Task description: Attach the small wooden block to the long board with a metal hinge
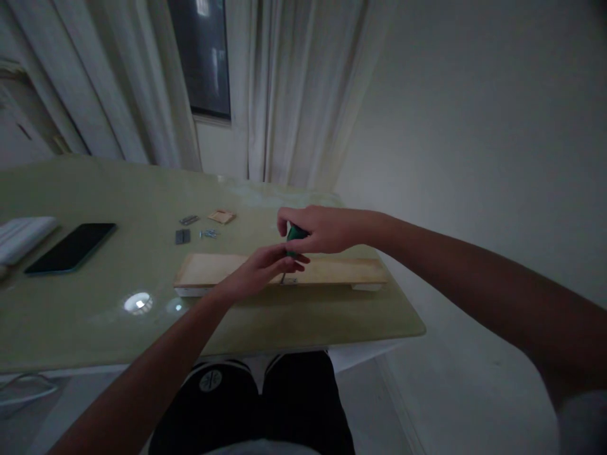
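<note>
Green-tinted table (95,303) is shown bearing a wooden board (341,270) near its front edge. At the board's middle the right hand (327,229) is closed round an upright green-handled screwdriver (294,235), and the left hand (258,272) is pinched narrowly at its shaft. A screw is judged to be in driving at a small metal fitting (289,280); steady downward pressure is called for.

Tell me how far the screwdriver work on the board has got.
Done: a metal plate sits at the wooden board's near edge. In hand: the right hand grips the green screwdriver upright over it, left hand at its shaft. Left: two more plates and loose screws lie unused beyond the board.
</note>
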A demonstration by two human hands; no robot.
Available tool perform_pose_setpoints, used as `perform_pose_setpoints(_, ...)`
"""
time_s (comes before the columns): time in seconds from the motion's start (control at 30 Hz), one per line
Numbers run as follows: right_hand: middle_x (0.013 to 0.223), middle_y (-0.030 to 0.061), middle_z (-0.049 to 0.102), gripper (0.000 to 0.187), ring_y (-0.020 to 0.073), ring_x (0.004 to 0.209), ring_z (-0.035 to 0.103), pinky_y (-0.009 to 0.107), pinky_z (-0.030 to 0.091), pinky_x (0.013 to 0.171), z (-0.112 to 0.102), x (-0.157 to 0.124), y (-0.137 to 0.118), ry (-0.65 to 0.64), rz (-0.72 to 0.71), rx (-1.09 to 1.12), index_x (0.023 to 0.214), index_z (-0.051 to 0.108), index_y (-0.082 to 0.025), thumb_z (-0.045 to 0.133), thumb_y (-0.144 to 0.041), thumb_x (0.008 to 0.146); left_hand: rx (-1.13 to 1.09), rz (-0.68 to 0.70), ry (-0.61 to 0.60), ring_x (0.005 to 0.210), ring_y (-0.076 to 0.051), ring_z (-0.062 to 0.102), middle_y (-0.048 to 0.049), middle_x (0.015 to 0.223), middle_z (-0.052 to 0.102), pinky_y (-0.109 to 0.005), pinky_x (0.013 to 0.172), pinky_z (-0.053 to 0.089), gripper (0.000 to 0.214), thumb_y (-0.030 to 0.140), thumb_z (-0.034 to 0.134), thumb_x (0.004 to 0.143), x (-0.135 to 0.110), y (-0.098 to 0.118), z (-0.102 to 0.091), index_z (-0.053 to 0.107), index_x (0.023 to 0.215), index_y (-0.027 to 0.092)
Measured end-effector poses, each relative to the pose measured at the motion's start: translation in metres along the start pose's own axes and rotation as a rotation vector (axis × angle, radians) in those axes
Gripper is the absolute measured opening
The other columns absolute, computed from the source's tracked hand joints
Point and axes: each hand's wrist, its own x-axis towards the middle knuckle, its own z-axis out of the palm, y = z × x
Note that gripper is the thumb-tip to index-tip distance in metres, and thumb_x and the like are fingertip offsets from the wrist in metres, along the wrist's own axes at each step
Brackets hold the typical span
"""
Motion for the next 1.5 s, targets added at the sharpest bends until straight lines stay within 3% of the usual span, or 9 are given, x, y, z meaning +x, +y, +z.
perform_pose_setpoints(0.23, 0.088, 0.0087, 0.071, 0.037, 0.019, 0.074, 0.055, 0.032, 0.027, 0.061, 0.006, 0.004, 0.004, 0.093, 0.168, -0.23, 0.089, 0.065, -0.02, 0.048, -0.05, 0.102, -0.087, -0.037, 0.121, 0.088, -0.019, 0.075, -0.0064, 0.094, 0.079, -0.035, 0.086, 0.062, 0.029, 0.035, 0.089, 0.079, 0.009, -0.01, 0.002, 0.075, 0.097, 0.016)
perform_pose_setpoints(0.47, 0.084, 0.0049, 0.073, 0.034, 0.0174, 0.072, 0.059, 0.029, 0.036, 0.065, 0.006, 0.004, 0.006, 0.053, 0.032, -0.048, 0.121, 0.059, -0.019, 0.063, -0.039, 0.094, -0.115, -0.057, 0.015, 0.091, -0.019, 0.074, -0.0123, 0.112, 0.077, -0.037, 0.086, 0.062, 0.032, 0.046, 0.07, 0.097, 0.005, -0.011, -0.007, 0.075, 0.11, 0.017)
perform_pose_setpoints(0.63, 0.094, 0.014, 0.075, 0.044, 0.0232, 0.078, 0.063, 0.032, 0.029, 0.062, 0.01, 0.009, -0.003, 0.157, 0.27, -0.31, 0.098, 0.069, -0.02, 0.043, -0.055, 0.103, -0.132, -0.061, 0.131, 0.083, -0.017, 0.072, -0.0035, 0.091, 0.076, -0.032, 0.08, 0.06, 0.03, 0.033, 0.091, 0.076, 0.011, -0.01, -0.002, 0.072, 0.092, 0.016)
perform_pose_setpoints(0.83, 0.102, 0.009, 0.075, 0.034, 0.0209, 0.083, 0.061, 0.03, 0.031, 0.064, 0.005, 0.009, -0.001, 0.087, 0.031, -0.163, 0.126, 0.058, -0.022, 0.055, -0.042, 0.098, -0.264, -0.07, -0.03, 0.098, -0.02, 0.074, -0.0128, 0.118, 0.076, -0.038, 0.093, 0.059, 0.036, 0.047, 0.071, 0.097, 0.007, -0.002, -0.005, 0.074, 0.118, 0.018)
perform_pose_setpoints(1.03, 0.099, 0.0122, 0.074, 0.042, 0.0214, 0.081, 0.06, 0.032, 0.027, 0.064, 0.007, 0.013, 0.002, 0.153, 0.241, -0.252, 0.092, 0.067, -0.019, 0.041, -0.051, 0.103, -0.244, -0.086, 0.068, 0.084, -0.015, 0.07, -0.0038, 0.091, 0.075, -0.029, 0.084, 0.057, 0.028, 0.031, 0.093, 0.076, 0.016, -0.003, -0.006, 0.076, 0.092, 0.016)
perform_pose_setpoints(1.13, 0.093, 0.0073, 0.074, 0.026, 0.0179, 0.076, 0.057, 0.03, 0.03, 0.064, 0.005, 0.011, 0.002, 0.107, 0.11, -0.145, 0.106, 0.065, -0.02, 0.05, -0.04, 0.099, -0.265, -0.107, 0.006, 0.088, -0.017, 0.072, -0.0075, 0.099, 0.076, -0.032, 0.085, 0.059, 0.032, 0.041, 0.087, 0.082, 0.014, -0.003, -0.009, 0.077, 0.1, 0.017)
perform_pose_setpoints(1.23, 0.089, 0.0054, 0.073, 0.031, 0.0166, 0.075, 0.057, 0.028, 0.034, 0.066, 0.0, 0.008, 0.002, 0.039, 0.014, -0.045, 0.122, 0.059, -0.018, 0.056, -0.036, 0.097, -0.282, -0.105, -0.057, 0.094, -0.019, 0.073, -0.0104, 0.108, 0.076, -0.036, 0.089, 0.059, 0.036, 0.048, 0.079, 0.09, 0.012, -0.003, -0.012, 0.077, 0.108, 0.017)
perform_pose_setpoints(1.4, 0.098, 0.0115, 0.074, 0.041, 0.0198, 0.08, 0.059, 0.031, 0.029, 0.064, 0.002, 0.011, 0.0, 0.1, 0.178, -0.244, 0.093, 0.069, -0.019, 0.045, -0.05, 0.102, -0.183, -0.082, 0.046, 0.083, -0.016, 0.069, -0.0045, 0.09, 0.074, -0.032, 0.084, 0.058, 0.028, 0.034, 0.091, 0.077, 0.017, 0.0, -0.009, 0.075, 0.09, 0.016)
perform_pose_setpoints(1.5, 0.093, 0.0086, 0.074, 0.031, 0.0183, 0.077, 0.058, 0.031, 0.028, 0.063, 0.003, 0.012, 0.0, 0.092, 0.128, -0.206, 0.096, 0.069, -0.019, 0.047, -0.041, 0.102, -0.165, -0.108, 0.01, 0.085, -0.018, 0.071, -0.0077, 0.094, 0.076, -0.035, 0.086, 0.059, 0.029, 0.037, 0.088, 0.08, 0.013, 0.003, -0.009, 0.076, 0.096, 0.015)
